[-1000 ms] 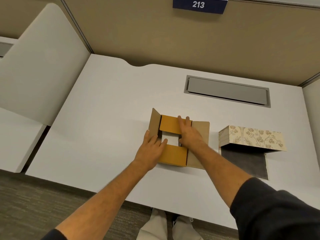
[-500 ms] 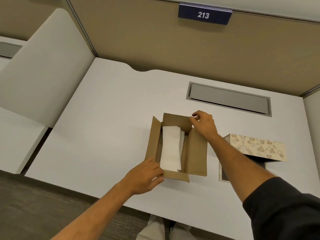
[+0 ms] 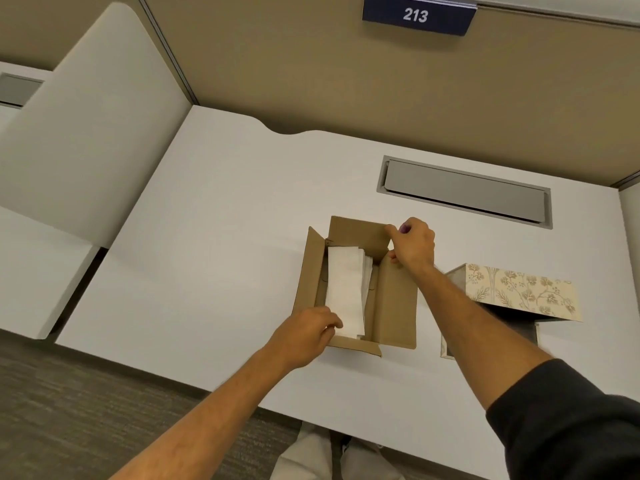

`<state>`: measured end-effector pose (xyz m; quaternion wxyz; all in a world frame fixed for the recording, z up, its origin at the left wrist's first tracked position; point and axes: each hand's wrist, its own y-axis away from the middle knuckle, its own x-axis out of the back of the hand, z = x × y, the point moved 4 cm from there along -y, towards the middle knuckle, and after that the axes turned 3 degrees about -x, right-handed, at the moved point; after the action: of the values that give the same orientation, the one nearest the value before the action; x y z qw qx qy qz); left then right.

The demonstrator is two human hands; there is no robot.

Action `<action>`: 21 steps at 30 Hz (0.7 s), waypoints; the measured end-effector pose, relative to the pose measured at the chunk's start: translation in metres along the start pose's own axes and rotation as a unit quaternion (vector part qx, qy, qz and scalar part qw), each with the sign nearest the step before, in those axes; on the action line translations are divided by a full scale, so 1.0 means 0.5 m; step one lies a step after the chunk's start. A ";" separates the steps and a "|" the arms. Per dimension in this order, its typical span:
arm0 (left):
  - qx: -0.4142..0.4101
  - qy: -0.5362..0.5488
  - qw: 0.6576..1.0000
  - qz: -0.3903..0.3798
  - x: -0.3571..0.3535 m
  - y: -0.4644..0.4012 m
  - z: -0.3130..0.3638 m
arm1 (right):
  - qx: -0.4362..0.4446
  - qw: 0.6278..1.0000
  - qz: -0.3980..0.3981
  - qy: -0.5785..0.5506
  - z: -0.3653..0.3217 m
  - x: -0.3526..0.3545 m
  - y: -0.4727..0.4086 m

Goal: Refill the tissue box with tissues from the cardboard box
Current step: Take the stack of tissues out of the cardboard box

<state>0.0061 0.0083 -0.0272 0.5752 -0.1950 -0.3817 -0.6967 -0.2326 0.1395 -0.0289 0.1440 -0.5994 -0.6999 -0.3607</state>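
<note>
The cardboard box [image 3: 360,289] now stands fully opened on the tabletop [image 3: 214,237]. One second earlier both hands were pressed on the inner orange-brown flaps, which covered most of the opening; half a second ago those flaps were already folded out, and the arrangement has changed little since. The stack of white tissues [image 3: 346,289] lies exposed lengthwise inside the box, toward its left wall.

The right hand [image 3: 412,245] is closed in a pinch on the far right corner of the box, where the far flap meets the right flap, holding them back. The left hand [image 3: 304,336] rests at the near left corner with fingers curled over the rim, the fingertips touching or just beside the near end of the tissues; whether it has a grip on them cannot be told.

Judgement: the opening step is complete and access to the tissues is clear. The next step is to lift the stack out as one block and carry it right.

The tissue box [image 3: 519,292], cream with a floral pattern, lies just beside the cardboard box to the right, partly behind the right forearm. Its dark interior appears to face the person, but this is uncertain.

The tabletop is plain white, with a grey cable hatch [image 3: 464,192] set in beyond the boxes. Tan partition walls enclose it; a blue sign [image 3: 417,15] reads 213. A white divider [image 3: 86,133] stands at left above grey carpet [image 3: 86,410].
</note>
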 end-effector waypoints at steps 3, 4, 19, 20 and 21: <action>0.085 0.110 0.990 0.023 0.007 -0.041 0.010 | -0.014 0.998 -0.036 -0.046 0.000 -0.008 0.037; 0.117 0.156 0.980 0.036 0.006 -0.056 0.011 | -0.032 0.996 -0.053 -0.059 0.007 -0.019 0.051; 0.378 0.277 0.882 -0.048 -0.125 -0.193 -0.059 | -0.270 0.937 -0.210 -0.070 0.170 -0.234 0.144; 0.375 0.277 0.883 -0.047 -0.130 -0.196 -0.064 | -0.270 0.938 -0.205 -0.075 0.170 -0.235 0.144; 0.373 0.278 0.884 -0.050 -0.136 -0.197 -0.069 | -0.276 0.936 -0.204 -0.078 0.173 -0.236 0.144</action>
<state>-0.0638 0.0312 -0.1278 0.6525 0.2551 -0.4469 -0.5563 -0.1163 0.1130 -0.1400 -0.1590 -0.4857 -0.6892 -0.5135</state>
